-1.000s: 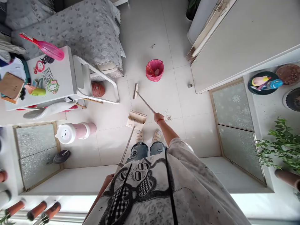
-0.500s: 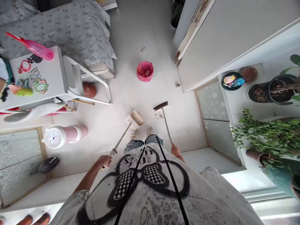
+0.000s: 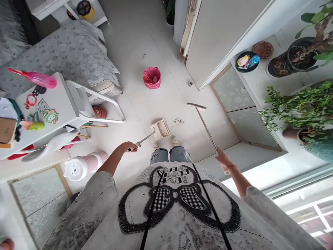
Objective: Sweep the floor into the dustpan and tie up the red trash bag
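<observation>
- left hand [image 3: 129,146]: fingers wrapped around the end of the dustpan handle, arm stretched out to the left of the body
- right hand [image 3: 223,160]: fingers closed on the top of the broom handle, red band on the wrist, arm out to the right
- shoes [image 3: 164,143]: both flat on the white tile, just behind the dustpan
- dustpan [image 3: 161,128]: beige, long-handled, sits on the floor right in front of the left shoe, mouth facing right toward the debris
- debris pile [image 3: 178,121]: small dark scatter on the tile, just beside the dustpan mouth, between pan and broom head
- broom [image 3: 201,117]: handle slants up-left from the right hand; head on the floor to the right of the debris, apart from it
- basketball [image 3: 100,112]: under the white chair, left side
- pink bin [image 3: 152,77]: farther out on the tile, well beyond the dustpan
- sofa [image 3: 65,59]: grey patterned cover, far left
</observation>
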`<state>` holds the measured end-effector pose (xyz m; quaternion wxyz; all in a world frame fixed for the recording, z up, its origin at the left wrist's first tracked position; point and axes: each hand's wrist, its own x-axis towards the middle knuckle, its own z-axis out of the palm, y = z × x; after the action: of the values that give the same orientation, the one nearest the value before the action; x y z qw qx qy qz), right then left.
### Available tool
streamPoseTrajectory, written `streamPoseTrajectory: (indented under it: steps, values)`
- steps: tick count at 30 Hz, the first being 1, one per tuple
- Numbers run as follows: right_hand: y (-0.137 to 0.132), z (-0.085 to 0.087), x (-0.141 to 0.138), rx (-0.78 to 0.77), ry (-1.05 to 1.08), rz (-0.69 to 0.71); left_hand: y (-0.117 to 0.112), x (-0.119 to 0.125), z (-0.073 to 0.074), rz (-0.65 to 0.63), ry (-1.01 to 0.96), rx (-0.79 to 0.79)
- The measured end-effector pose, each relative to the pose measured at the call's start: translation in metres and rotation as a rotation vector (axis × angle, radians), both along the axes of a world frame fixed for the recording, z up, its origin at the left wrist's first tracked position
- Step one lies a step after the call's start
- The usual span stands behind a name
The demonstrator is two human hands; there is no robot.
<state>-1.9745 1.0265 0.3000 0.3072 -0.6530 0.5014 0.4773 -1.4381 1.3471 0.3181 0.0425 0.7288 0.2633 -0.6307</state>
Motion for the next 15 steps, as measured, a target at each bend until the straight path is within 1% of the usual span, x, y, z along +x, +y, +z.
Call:
streamPoseTrajectory:
  steps: [2, 4, 6, 7, 9, 11, 12, 13, 15]
  values:
    - [-0.022, -0.029, 0.036, -0.015, 0.031, -0.125, -0.018, 0.011, -0.007, -0.023, 0.001, 0.048]
    - [-0.029, -0.057, 0.074, -0.005, 0.024, -0.290, -0.029, 0.019, -0.013, -0.008, 0.003, 0.076]
    - [-0.014, -0.078, 0.102, 0.029, 0.007, -0.411, -0.035, 0.024, -0.018, 0.055, 0.004, 0.095]
    - [0.000, -0.085, 0.109, 0.051, 0.005, -0.433, -0.036, 0.025, -0.020, 0.091, 0.003, 0.110]
    - [0.033, -0.088, 0.112, 0.107, 0.018, -0.390, -0.035, 0.026, -0.022, 0.135, -0.006, 0.149]
    - [0.062, -0.081, 0.099, 0.140, 0.031, -0.270, -0.031, 0.025, -0.022, 0.142, -0.016, 0.164]
    - [0.071, -0.075, 0.089, 0.144, 0.027, -0.214, -0.029, 0.024, -0.022, 0.137, -0.018, 0.160]
    - [0.076, -0.068, 0.078, 0.143, 0.020, -0.175, -0.027, 0.024, -0.020, 0.135, -0.012, 0.143]
    - [0.072, -0.052, 0.052, 0.123, 0.005, -0.156, -0.023, 0.026, -0.016, 0.147, 0.016, 0.100]
